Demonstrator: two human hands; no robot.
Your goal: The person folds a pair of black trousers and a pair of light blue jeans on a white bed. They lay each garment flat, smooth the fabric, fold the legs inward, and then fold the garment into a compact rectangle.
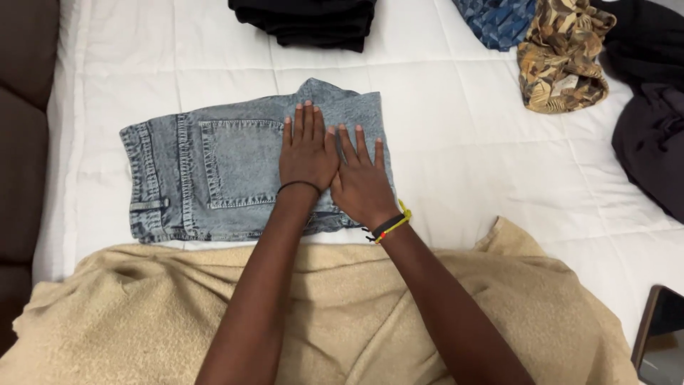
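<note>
A pair of folded light-blue denim shorts [214,171] lies on the white bed cover [484,164], waistband to the left, back pocket up. My left hand [306,151] rests flat on the right part of the shorts, fingers together and pointing away from me. My right hand [360,178] lies flat beside it, touching it, near the shorts' right edge. Neither hand holds anything. A black band circles my left wrist; black, red and yellow bands circle the right.
A tan blanket [342,314] covers the near side. A stack of folded black clothes [310,21] sits at the far edge. A blue garment [495,21], a brown patterned one [563,60] and dark clothes [652,121] lie at right. A phone [659,342] is at bottom right.
</note>
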